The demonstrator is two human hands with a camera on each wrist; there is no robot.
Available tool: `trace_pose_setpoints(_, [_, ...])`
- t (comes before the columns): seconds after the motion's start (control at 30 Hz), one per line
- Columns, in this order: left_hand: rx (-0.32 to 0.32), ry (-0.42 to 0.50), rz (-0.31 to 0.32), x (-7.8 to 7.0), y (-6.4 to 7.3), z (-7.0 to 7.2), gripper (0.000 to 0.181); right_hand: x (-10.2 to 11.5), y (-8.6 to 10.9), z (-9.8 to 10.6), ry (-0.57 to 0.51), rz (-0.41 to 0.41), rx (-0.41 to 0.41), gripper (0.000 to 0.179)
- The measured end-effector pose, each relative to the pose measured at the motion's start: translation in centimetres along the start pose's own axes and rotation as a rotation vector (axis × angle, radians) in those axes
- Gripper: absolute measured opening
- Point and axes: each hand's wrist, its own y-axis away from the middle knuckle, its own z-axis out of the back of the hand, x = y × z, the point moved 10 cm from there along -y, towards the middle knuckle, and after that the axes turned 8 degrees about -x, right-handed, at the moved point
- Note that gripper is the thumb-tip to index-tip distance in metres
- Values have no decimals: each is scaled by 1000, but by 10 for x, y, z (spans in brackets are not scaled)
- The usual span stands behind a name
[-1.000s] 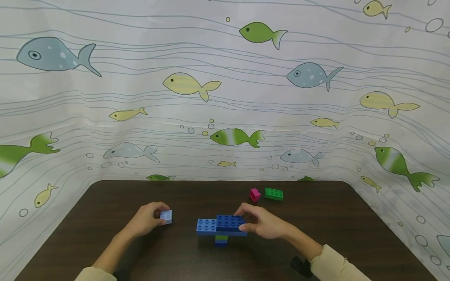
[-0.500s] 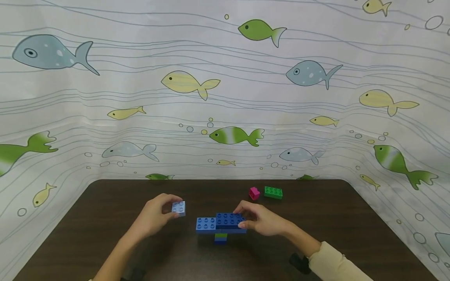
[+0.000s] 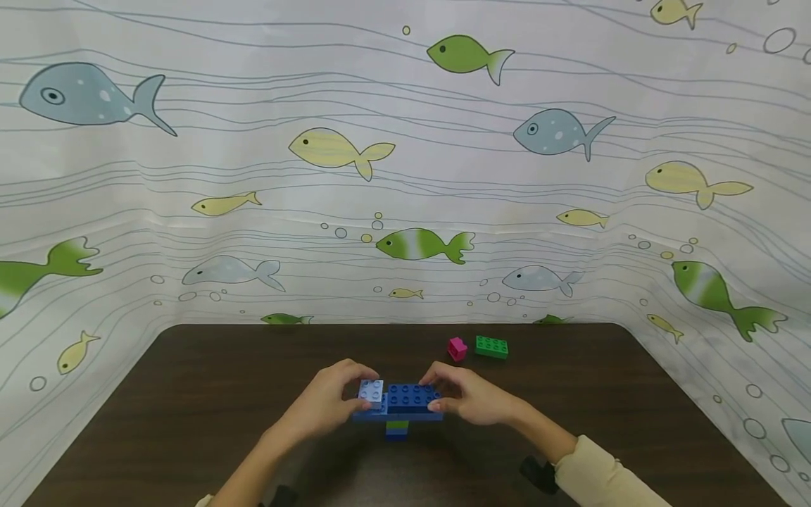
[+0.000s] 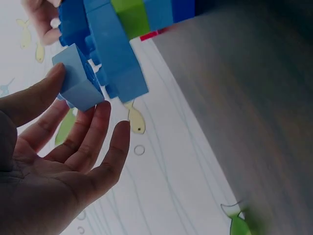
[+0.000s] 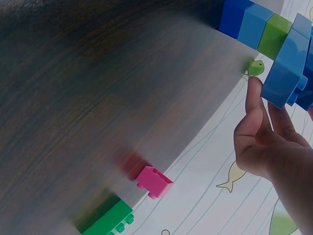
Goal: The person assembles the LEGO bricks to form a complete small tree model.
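My left hand [image 3: 323,400] pinches a light blue toy building brick [image 3: 371,393] between thumb and fingertips, over the left end of a blue brick structure. In the left wrist view that brick [image 4: 78,81] is tilted, with a narrow gap between its hollow underside and the studs of the long blue brick [image 4: 120,61] below. A dark blue brick [image 3: 410,396] sits on the structure's right half. My right hand [image 3: 478,398] grips its right end between thumb and fingers. Under the wide layer stands a narrow column with a lime green brick [image 5: 275,36] above blue ones.
On the dark wooden table [image 3: 209,394], a pink brick [image 3: 457,349] and a green brick [image 3: 491,347] lie behind the structure, to the right. A fish-patterned sheet [image 3: 342,211] rises around the table's back and sides.
My left hand has lifted the light blue brick from the table and carried it right, over the structure's left end. The right hand has stayed on the dark blue brick.
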Motion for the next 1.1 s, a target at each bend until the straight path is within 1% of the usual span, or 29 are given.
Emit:
trace_pose_setpoints(0.17, [13, 25, -6, -1, 1, -8, 27, 0, 0, 0, -3, -7, -1, 23])
trace_pose_setpoints(0.33, [-16, 48, 14, 1, 2, -10, 25, 0, 0, 0, -4, -9, -3, 23])
trace_pose_setpoints(0.5, [-23, 64, 16, 4, 4, -13, 23, 0, 0, 0, -4, -6, -4, 23])
trace_pose_setpoints(0.63, [-5, 107, 34, 7, 4, -17, 22, 0, 0, 0, -7, -8, -6, 23])
trace_pose_setpoints(0.87, [62, 197, 74, 10, 5, -23, 24, 0, 1, 0, -13, -8, -5, 24])
trace_pose_setpoints(1.1, [63, 194, 84, 14, 4, -25, 24, 0, 1, 0, -7, -7, -10, 24])
